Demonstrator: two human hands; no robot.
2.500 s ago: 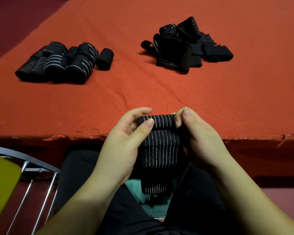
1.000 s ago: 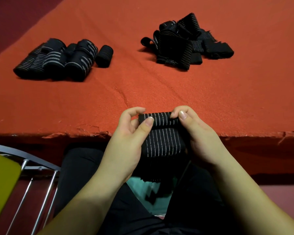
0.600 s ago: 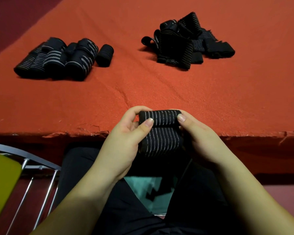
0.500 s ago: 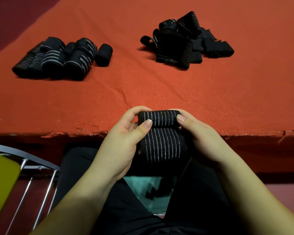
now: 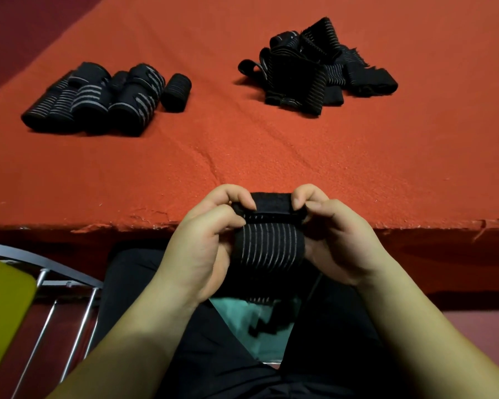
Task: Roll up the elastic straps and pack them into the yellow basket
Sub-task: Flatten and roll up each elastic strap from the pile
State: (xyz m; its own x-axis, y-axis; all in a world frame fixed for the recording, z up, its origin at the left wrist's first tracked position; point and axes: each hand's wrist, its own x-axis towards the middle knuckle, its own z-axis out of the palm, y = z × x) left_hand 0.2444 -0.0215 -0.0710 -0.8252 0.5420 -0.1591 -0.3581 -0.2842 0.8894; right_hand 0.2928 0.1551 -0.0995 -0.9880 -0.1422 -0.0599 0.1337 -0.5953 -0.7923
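Note:
A black elastic strap [image 5: 268,246] with thin grey stripes is almost fully rolled, held just in front of the table's near edge. My left hand [image 5: 205,243] grips its left end, fingers curled over the top. My right hand [image 5: 337,240] grips its right end, fingertips pinching the plain black tab on top. A short tail of the strap hangs below the roll. Several rolled straps [image 5: 98,99] lie in a row at the table's far left. A loose pile of unrolled straps [image 5: 308,73] lies at the far right. A yellow object [image 5: 0,318] shows at the lower left edge.
The table [image 5: 242,145] is covered in red-orange cloth with a frayed near edge. A grey metal chair frame [image 5: 55,283] stands at lower left, beside the yellow object. My lap in dark clothing fills the bottom of the view.
The hanging part of the strap has been wound up into the roll, which is now thicker. My fingers have curled over the top, onto the plain black end tab.

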